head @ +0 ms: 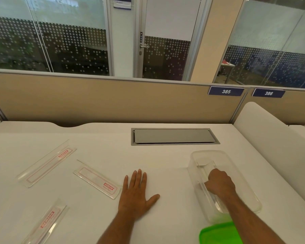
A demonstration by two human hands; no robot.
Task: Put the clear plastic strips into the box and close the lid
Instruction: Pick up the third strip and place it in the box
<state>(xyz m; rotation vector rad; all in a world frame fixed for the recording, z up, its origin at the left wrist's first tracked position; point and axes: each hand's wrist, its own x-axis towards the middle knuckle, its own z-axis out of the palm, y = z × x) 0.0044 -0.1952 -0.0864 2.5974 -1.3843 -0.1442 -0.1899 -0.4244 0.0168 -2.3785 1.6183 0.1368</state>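
Note:
A clear plastic box (197,156) stands open on the white desk at the right. My right hand (219,182) is inside it, fingers closed on a clear plastic strip (205,168) that lies along the box. The green lid (218,234) rests on the desk just in front of the box. My left hand (136,192) lies flat on the desk, fingers spread, holding nothing. Three more clear strips with red print lie to its left: one just beside it (97,182), one far left (48,163), one at the near left edge (46,224).
A grey cable hatch (174,136) is set into the desk behind the box. A beige partition (113,101) closes the back of the desk, and a white side panel (264,131) rises on the right. Glass walls and a door stand beyond.

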